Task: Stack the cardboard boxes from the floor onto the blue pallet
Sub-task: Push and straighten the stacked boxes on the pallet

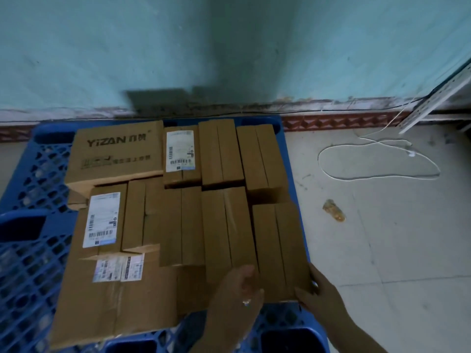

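Observation:
Several brown cardboard boxes lie packed together on the blue pallet (28, 253). A wide box printed YIZAN (114, 154) sits at the back left, and a large flat box (112, 299) fills the front left. Narrow boxes stand in rows to the right. Both hands hold the narrow box (279, 248) at the front right corner of the stack. My left hand (239, 296) grips its near left end. My right hand (321, 291) clasps its near right corner. Whether this box rests on the pallet or is lifted is unclear.
A teal wall with a red patterned skirting (339, 121) stands just behind the pallet. To the right lies tiled floor with a looping white cable (377, 161), a small crumpled wrapper (334, 210) and a white metal rail (433, 98) leaning at the corner.

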`<state>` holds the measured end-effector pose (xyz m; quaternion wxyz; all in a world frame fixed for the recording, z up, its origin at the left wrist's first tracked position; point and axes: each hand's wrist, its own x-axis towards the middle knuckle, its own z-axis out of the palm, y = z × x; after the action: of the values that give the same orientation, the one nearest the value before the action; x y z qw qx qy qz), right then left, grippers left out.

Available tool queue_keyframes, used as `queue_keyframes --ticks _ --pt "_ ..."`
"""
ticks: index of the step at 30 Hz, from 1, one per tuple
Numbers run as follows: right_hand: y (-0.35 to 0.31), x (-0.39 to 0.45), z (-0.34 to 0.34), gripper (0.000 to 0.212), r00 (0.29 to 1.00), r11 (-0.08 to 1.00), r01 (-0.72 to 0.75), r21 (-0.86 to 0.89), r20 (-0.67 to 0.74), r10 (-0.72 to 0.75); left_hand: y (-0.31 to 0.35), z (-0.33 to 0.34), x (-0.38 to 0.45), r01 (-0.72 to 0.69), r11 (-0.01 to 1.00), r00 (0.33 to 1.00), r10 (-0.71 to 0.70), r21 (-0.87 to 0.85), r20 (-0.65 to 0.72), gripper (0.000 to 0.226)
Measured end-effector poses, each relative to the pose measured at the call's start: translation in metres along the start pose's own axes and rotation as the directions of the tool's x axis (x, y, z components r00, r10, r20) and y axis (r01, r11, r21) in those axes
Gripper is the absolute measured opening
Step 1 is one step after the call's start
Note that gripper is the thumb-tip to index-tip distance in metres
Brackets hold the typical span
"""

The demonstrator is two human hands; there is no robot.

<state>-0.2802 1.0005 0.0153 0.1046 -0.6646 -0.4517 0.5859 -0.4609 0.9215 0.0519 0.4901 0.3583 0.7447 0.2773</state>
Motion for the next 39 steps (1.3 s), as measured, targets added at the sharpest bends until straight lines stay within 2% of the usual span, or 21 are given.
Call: queue_keyframes --ticks 4,6,8,10,11,13,14,15,16,17,18,19,21,22,24,26,28,30,33,36,39 --pt "-0.025 0.011 0.005 0.075 0.999 0.996 0.050 -0.078 -0.003 -0.051 0.014 -0.037 0.024 -0.119 0.975 0.981 0.145 0.189 -0.132 0.046" --pt "-0.042 0.014 0.011 0.074 0.996 0.968 0.073 -0.240 -0.038 -0.084 0.021 -0.054 0.041 -0.121 0.971 0.971 0.160 0.206 -0.181 0.050" --pt "-0.061 0.015 0.018 0.076 0.978 0.889 0.101 -0.446 -0.121 -0.171 0.028 -0.072 0.055 -0.083 0.980 0.956 0.130 0.182 -0.262 0.053" --pt "-0.084 0.014 0.028 0.083 0.942 0.815 0.143 -0.562 -0.176 -0.286 0.033 -0.089 0.067 -0.053 0.983 0.946 0.107 0.178 -0.306 0.056" --pt "-0.097 0.013 0.033 0.088 0.929 0.782 0.175 -0.599 -0.161 -0.332 0.034 -0.097 0.072 -0.055 0.981 0.942 0.112 0.184 -0.317 0.055" --pt "-0.120 0.011 0.045 0.100 0.907 0.664 0.285 -0.691 -0.028 -0.419 0.033 -0.113 0.083 -0.081 0.976 0.925 0.149 0.201 -0.351 0.053" --pt "-0.130 0.009 0.052 0.105 0.864 0.527 0.371 -0.765 0.075 -0.498 0.033 -0.120 0.089 -0.097 0.968 0.912 0.180 0.232 -0.369 0.054" --pt "-0.136 0.008 0.062 0.105 0.784 0.330 0.449 -0.830 0.188 -0.592 0.033 -0.128 0.095 -0.111 0.955 0.903 0.212 0.276 -0.373 0.055" --pt "-0.138 0.007 0.073 0.096 0.687 0.166 0.508 -0.845 0.282 -0.670 0.035 -0.134 0.102 -0.121 0.941 0.901 0.237 0.316 -0.363 0.056" --pt "-0.136 0.008 0.085 0.075 0.575 0.045 0.564 -0.825 0.353 -0.738 0.038 -0.140 0.110 -0.131 0.926 0.901 0.260 0.353 -0.347 0.056" --pt "-0.135 0.011 0.096 0.057 0.485 -0.021 0.596 -0.803 0.380 -0.787 0.042 -0.145 0.119 -0.141 0.907 0.901 0.284 0.397 -0.329 0.057" --pt "-0.135 0.013 0.106 0.056 0.449 -0.052 0.596 -0.802 0.386 -0.806 0.047 -0.151 0.129 -0.144 0.886 0.901 0.302 0.441 -0.312 0.058" --pt "-0.140 0.027 0.118 0.081 0.476 -0.052 0.562 -0.825 0.374 -0.796 0.058 -0.159 0.151 -0.139 0.858 0.905 0.313 0.494 -0.290 0.062" --pt "-0.144 0.034 0.121 0.087 0.447 -0.076 0.518 -0.852 0.345 -0.825 0.064 -0.163 0.162 -0.138 0.851 0.907 0.314 0.507 -0.280 0.063" --pt "-0.149 0.041 0.126 0.075 0.437 -0.139 0.522 -0.842 0.404 -0.804 0.077 -0.167 0.183 -0.137 0.832 0.915 0.314 0.537 -0.254 0.064" --pt "-0.134 0.048 0.132 0.038 0.395 -0.274 0.583 -0.765 0.561 -0.727 0.088 -0.170 0.204 -0.129 0.801 0.926 0.309 0.585 -0.218 0.065" --pt "-0.119 0.053 0.136 0.040 0.504 -0.290 0.623 -0.727 0.656 -0.561 0.096 -0.171 0.224 -0.119 0.771 0.932 0.305 0.626 -0.198 0.066" --pt "-0.112 0.060 0.134 0.043 0.550 -0.280 0.623 -0.731 0.663 -0.507 0.101 -0.169 0.244 -0.110 0.752 0.931 0.307 0.649 -0.198 0.065" --pt "-0.112 0.077 0.131 0.041 0.508 -0.352 0.614 -0.706 0.696 -0.507 0.101 -0.159 0.269 -0.119 0.728 0.932 0.317 0.676 -0.178 0.067" --pt "-0.113 0.084 0.129 0.040 0.490 -0.340 0.640 -0.689 0.708 -0.509 0.087 -0.145 0.283 -0.132 0.644 0.955 0.286 0.754 -0.078 0.073" --pt "-0.109 0.088 0.129 0.041 0.440 -0.352 0.658 -0.666 0.719 -0.538 0.073 -0.139 0.286 -0.135 0.567 0.949 0.310 0.813 -0.059 0.074"
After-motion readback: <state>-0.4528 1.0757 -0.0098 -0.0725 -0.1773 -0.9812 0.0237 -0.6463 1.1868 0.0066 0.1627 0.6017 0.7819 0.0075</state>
